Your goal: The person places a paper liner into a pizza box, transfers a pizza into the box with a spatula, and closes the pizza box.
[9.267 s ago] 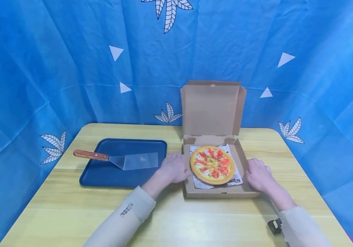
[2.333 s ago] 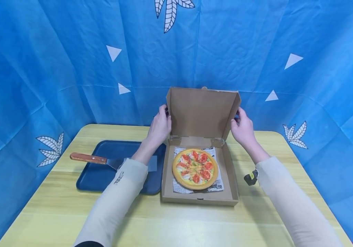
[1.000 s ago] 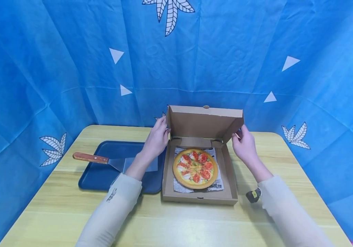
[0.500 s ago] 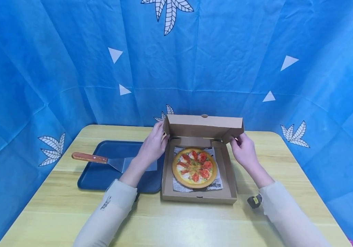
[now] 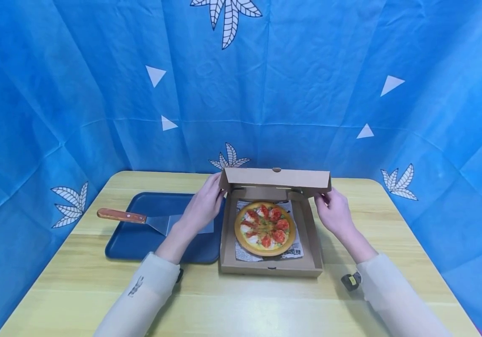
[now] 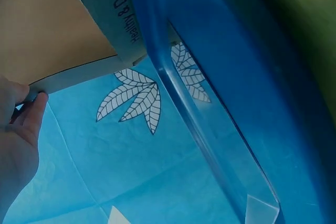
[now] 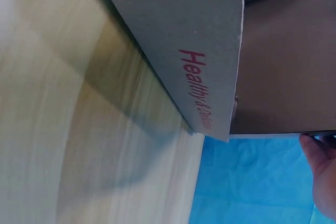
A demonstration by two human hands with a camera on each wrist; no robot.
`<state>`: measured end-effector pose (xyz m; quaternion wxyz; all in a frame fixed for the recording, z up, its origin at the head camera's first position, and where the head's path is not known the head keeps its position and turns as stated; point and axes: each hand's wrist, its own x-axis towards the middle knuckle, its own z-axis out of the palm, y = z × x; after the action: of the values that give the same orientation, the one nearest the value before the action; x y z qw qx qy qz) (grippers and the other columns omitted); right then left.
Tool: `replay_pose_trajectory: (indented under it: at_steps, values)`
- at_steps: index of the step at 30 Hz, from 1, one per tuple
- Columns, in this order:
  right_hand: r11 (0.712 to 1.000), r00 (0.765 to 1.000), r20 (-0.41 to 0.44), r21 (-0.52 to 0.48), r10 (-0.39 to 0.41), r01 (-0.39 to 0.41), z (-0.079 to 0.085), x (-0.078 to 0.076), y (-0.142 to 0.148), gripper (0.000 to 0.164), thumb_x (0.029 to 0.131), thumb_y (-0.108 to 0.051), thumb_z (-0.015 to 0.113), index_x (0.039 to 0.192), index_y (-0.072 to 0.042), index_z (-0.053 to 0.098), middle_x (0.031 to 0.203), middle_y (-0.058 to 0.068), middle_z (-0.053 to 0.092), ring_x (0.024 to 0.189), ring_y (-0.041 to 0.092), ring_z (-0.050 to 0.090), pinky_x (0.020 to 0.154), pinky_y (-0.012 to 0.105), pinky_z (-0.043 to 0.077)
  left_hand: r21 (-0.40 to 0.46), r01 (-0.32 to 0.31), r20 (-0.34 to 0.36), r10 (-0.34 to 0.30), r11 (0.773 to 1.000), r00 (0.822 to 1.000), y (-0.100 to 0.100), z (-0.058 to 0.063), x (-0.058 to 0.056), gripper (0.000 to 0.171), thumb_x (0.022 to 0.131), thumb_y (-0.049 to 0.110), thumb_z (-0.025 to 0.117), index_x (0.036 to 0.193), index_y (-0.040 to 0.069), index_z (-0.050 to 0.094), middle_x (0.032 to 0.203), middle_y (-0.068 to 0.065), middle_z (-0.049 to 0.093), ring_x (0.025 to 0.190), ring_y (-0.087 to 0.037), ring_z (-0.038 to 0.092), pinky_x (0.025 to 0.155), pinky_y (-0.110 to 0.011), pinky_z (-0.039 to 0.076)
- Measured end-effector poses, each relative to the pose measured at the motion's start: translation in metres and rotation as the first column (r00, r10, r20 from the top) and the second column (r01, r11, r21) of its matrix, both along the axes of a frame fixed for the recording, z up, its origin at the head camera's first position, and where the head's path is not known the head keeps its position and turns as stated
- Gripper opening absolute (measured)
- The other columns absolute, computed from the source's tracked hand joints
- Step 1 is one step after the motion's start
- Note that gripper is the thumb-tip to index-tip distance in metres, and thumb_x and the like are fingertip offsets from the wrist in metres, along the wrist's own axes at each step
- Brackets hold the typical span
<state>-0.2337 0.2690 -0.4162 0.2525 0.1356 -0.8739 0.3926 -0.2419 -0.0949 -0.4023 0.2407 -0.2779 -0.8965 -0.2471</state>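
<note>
A cardboard pizza box (image 5: 271, 271) stands on the table, its lid (image 5: 276, 177) tilted forward over the rear part. Inside lies a whole pizza (image 5: 265, 229) with red slices on top, on printed paper (image 5: 244, 254). My left hand (image 5: 200, 205) pinches the lid's left side; the left wrist view shows thumb and finger of that hand (image 6: 18, 145) at the lid's edge. On the opposite side my right hand (image 5: 334, 211) pinches the lid's right edge. In the right wrist view this hand (image 7: 324, 177) is partly cut off by the frame.
Left of the box, a dark blue tray (image 5: 133, 245) lies close beside it. Across the tray rests a spatula (image 5: 121, 215) with a wooden handle, its blade partly behind my left forearm. A blue patterned curtain (image 5: 262, 93) hangs behind the wooden table (image 5: 241, 309).
Earlier the lid stood upright with my hands at the box's sides. Both hands have since gripped the lid and tilted it forward and down. The box has shifted left, nearer the tray.
</note>
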Motion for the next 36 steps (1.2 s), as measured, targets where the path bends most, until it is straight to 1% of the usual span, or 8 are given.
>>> replay_pose_trajectory:
  at_steps: [2,7,10,14,20,23,29,36]
  values:
    - [1.0,1.0,0.0,0.003,0.006,-0.006,-0.001,0.002,0.0,0.02,0.096,0.004,0.055,0.112,0.005,0.068,0.102,0.022,0.072,0.085,0.029,0.067,0.074,0.016,0.048,0.0,0.005,-0.01,-0.005,1.0,1.0,-0.001,-0.002,0.001,0.052,0.101,-0.001,0.063,0.151,-0.001,0.049,0.146,-0.018,0.054,0.125,-0.031,0.063,0.096,-0.039,0.058]
    - [1.0,1.0,0.003,0.022,0.0,0.0,-0.004,0.007,0.002,0.016,0.092,0.008,0.056,0.105,0.006,0.066,0.097,0.022,0.072,0.085,0.031,0.068,0.074,0.033,0.056,-0.001,0.018,-0.007,-0.018,1.0,1.0,-0.003,-0.002,0.007,0.052,0.101,-0.001,0.064,0.151,0.0,0.048,0.145,-0.017,0.054,0.119,-0.03,0.067,0.091,-0.037,0.06]
    - [1.0,1.0,0.008,0.013,0.009,-0.009,-0.005,0.011,0.002,0.021,0.091,0.008,0.056,0.109,0.008,0.067,0.099,0.022,0.072,0.088,0.032,0.069,0.078,0.024,0.056,-0.003,0.024,-0.003,-0.024,1.0,1.0,-0.004,-0.002,0.01,0.053,0.1,-0.002,0.065,0.15,-0.001,0.047,0.145,-0.018,0.055,0.117,-0.031,0.067,0.09,-0.038,0.061]
    - [0.997,0.997,0.023,-0.036,0.069,-0.068,-0.007,0.014,0.002,0.044,0.092,0.011,0.055,0.136,0.008,0.061,0.127,0.025,0.069,0.1,0.037,0.071,0.086,0.004,0.047,-0.014,0.028,-0.007,-0.029,0.999,1.0,-0.006,-0.003,0.012,0.053,0.098,-0.003,0.067,0.147,-0.003,0.048,0.143,-0.02,0.056,0.118,-0.033,0.066,0.092,-0.04,0.06]
    - [0.992,0.993,-0.008,-0.043,0.12,-0.121,-0.012,0.018,0.005,0.055,0.09,0.013,0.058,0.144,0.005,0.056,0.144,0.022,0.06,0.119,0.044,0.065,0.091,0.011,0.05,-0.032,0.054,-0.007,-0.054,0.998,0.999,-0.009,-0.004,0.016,0.054,0.095,-0.005,0.07,0.145,-0.003,0.049,0.14,-0.021,0.057,0.115,-0.033,0.067,0.088,-0.041,0.061]
    - [0.993,0.993,-0.023,0.004,0.114,-0.114,-0.014,0.021,0.007,0.06,0.086,0.014,0.063,0.144,0.003,0.057,0.143,0.02,0.061,0.118,0.045,0.066,0.092,0.018,0.054,-0.034,0.07,0.006,-0.069,0.997,0.998,-0.011,-0.006,0.019,0.057,0.092,-0.006,0.073,0.144,-0.001,0.049,0.14,-0.019,0.057,0.114,-0.032,0.067,0.086,-0.041,0.061]
    - [0.99,0.989,0.049,0.036,0.138,-0.14,-0.018,0.03,0.011,0.084,0.072,0.025,0.062,0.151,-0.001,0.051,0.146,0.022,0.058,0.122,0.049,0.062,0.096,0.051,0.054,-0.058,0.084,0.045,-0.081,0.995,0.996,-0.013,-0.007,0.024,0.059,0.088,-0.003,0.08,0.14,0.002,0.052,0.14,-0.014,0.057,0.106,-0.027,0.067,0.078,-0.034,0.062]
    - [0.983,0.983,0.111,0.094,0.146,-0.156,-0.02,0.038,0.015,0.092,0.069,0.025,0.064,0.154,-0.004,0.047,0.148,0.025,0.055,0.125,0.052,0.059,0.098,0.064,0.052,-0.096,0.06,0.103,-0.05,0.994,0.993,-0.015,-0.012,0.029,0.057,0.087,-0.002,0.081,0.136,0.005,0.053,0.133,-0.012,0.057,0.092,-0.022,0.066,0.069,-0.027,0.06]
